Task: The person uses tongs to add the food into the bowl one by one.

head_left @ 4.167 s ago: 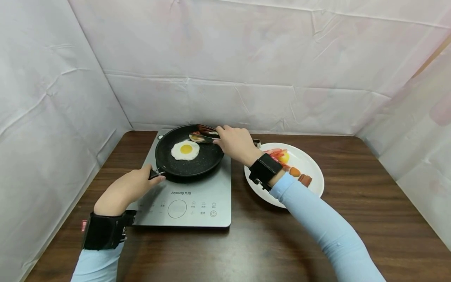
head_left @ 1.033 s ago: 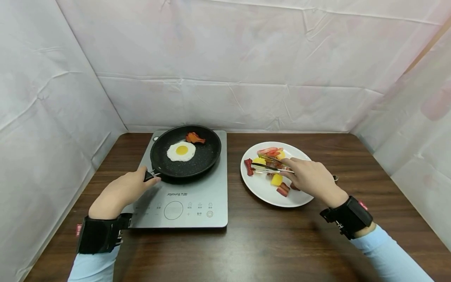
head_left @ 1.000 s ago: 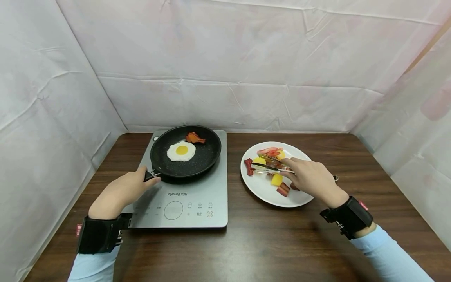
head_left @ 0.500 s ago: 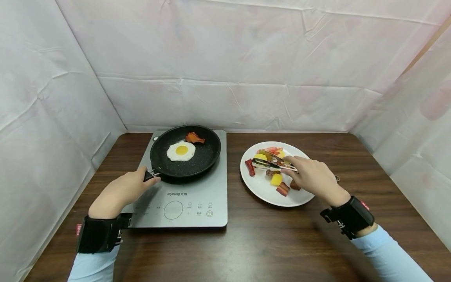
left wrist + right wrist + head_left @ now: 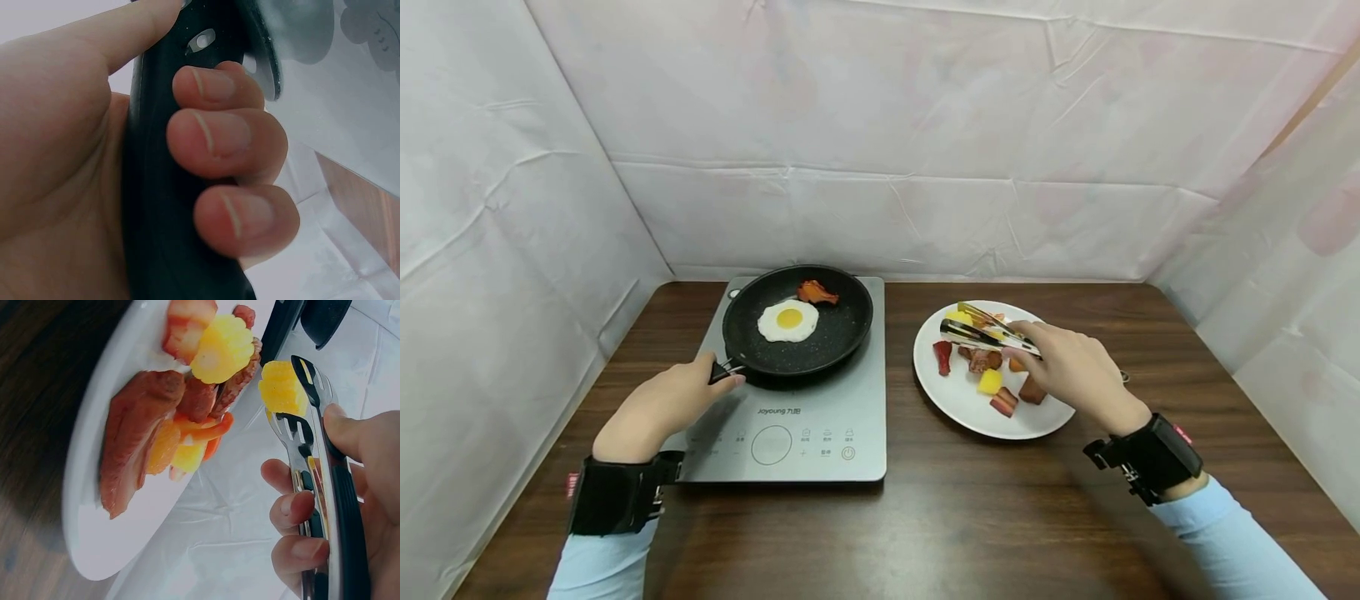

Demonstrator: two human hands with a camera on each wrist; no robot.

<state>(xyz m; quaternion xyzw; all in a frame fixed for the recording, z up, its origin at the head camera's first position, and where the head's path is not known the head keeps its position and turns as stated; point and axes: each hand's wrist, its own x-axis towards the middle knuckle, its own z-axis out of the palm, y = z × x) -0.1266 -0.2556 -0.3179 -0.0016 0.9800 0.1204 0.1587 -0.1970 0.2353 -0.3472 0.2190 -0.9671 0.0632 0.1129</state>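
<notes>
My left hand [image 5: 658, 408] grips the black handle [image 5: 169, 162] of a frying pan [image 5: 775, 362]; its fingers curl round the handle in the left wrist view. A fried egg [image 5: 787, 320] and a reddish-brown piece of meat [image 5: 817, 292] lie in the pan. In my right hand [image 5: 1075, 371] are metal serving tongs [image 5: 988, 337]. Between the tongs' tips is a yellow piece of corn [image 5: 281, 387], lifted above the white plate [image 5: 940, 396]. On the plate lie another corn piece [image 5: 990, 382], bacon [image 5: 1004, 402] and several browned meat pieces [image 5: 140, 431].
The pan stands on a silver induction cooker [image 5: 842, 417] on a dark wooden table [image 5: 925, 517]. White sheeting [image 5: 887, 150] walls in the back and sides. Orange strips [image 5: 206, 431] lie among the food on the plate.
The tongs have moved from the pan right to the plate, leaving the meat piece beside the egg. They now hold corn, raised from among the food. The left hand stays on the handle.
</notes>
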